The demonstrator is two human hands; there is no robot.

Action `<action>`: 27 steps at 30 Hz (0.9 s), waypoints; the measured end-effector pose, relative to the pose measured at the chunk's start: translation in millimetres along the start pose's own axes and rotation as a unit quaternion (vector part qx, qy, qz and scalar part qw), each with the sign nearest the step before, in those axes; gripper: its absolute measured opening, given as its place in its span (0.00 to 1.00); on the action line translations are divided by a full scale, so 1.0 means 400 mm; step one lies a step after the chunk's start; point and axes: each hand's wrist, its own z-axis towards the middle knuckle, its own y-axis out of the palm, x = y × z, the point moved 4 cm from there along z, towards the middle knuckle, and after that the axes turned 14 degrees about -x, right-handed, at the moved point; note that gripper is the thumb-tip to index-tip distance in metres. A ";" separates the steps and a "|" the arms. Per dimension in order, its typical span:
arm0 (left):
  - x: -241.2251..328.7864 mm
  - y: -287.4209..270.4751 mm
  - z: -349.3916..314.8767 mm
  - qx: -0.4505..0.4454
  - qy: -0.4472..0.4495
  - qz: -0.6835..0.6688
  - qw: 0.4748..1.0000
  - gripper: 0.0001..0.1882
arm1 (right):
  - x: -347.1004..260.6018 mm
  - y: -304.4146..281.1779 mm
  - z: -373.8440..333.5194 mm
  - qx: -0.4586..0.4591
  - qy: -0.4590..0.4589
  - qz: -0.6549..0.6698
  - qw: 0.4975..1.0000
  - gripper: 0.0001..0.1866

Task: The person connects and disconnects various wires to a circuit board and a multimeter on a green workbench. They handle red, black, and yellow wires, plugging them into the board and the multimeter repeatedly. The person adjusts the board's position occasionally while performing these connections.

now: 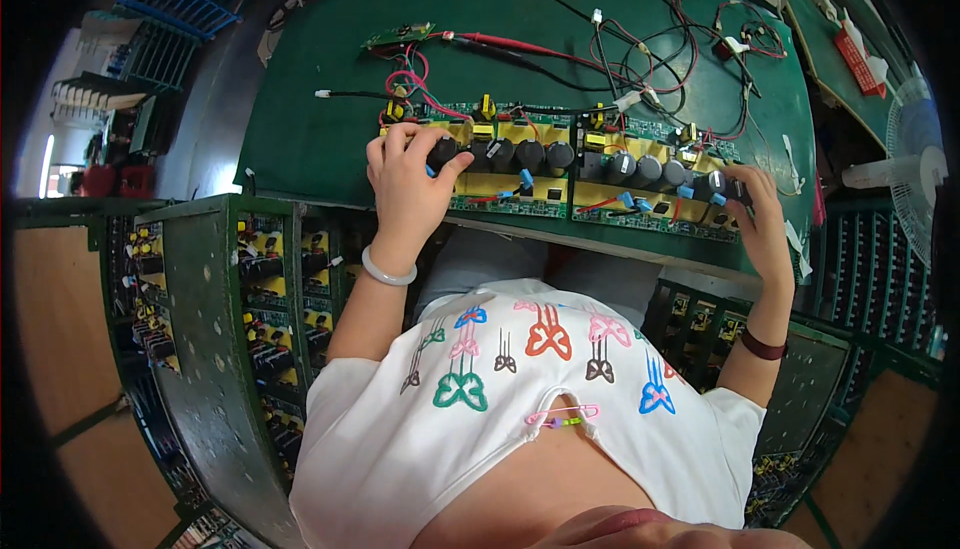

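Green circuit boards (543, 187), left fingers (398, 137) and right fingers (765, 181) curled at opposite ends, grip unclear.

White short-sleeved shirt (400, 479) — butterfly prints (465, 341), pink safety pin (563, 412) at the neckline (528, 440). Around that pin: green butterfly (460, 392) at nine o'clock, red one (548, 341) at twelve, blue one (657, 398) at three — pale bangle (386, 277) at ten, dark-red wristband (763, 347) at two, grey trousers (480, 259) toward eleven.

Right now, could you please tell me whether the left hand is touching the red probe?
Apart. The head view shows green tabletop between the left hand and the red probe lying farther back.
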 end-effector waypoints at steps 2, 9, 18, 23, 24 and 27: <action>0.008 -0.015 -0.003 0.004 0.019 0.043 0.999 0.19 | -0.041 -0.023 0.010 0.019 -0.026 0.004 0.999 0.23; -0.009 -0.074 0.025 0.062 0.065 -0.048 0.995 0.10 | -0.179 -0.005 0.196 -0.005 -0.131 -0.043 0.990 0.16; -0.082 -0.135 0.059 0.051 0.156 -0.068 0.984 0.10 | -0.141 0.087 0.390 -0.098 -0.171 -0.214 0.957 0.11; -0.065 -0.114 0.107 -0.030 0.269 -0.023 0.962 0.11 | -0.186 0.077 0.374 -0.128 -0.157 -0.157 0.967 0.11; -0.058 -0.100 0.122 -0.054 0.275 -0.024 0.960 0.11 | -0.202 0.069 0.366 -0.130 -0.153 -0.153 0.968 0.11; -0.032 -0.056 0.163 -0.116 0.288 -0.002 0.951 0.13 | -0.213 0.064 0.361 -0.157 -0.144 -0.165 0.963 0.10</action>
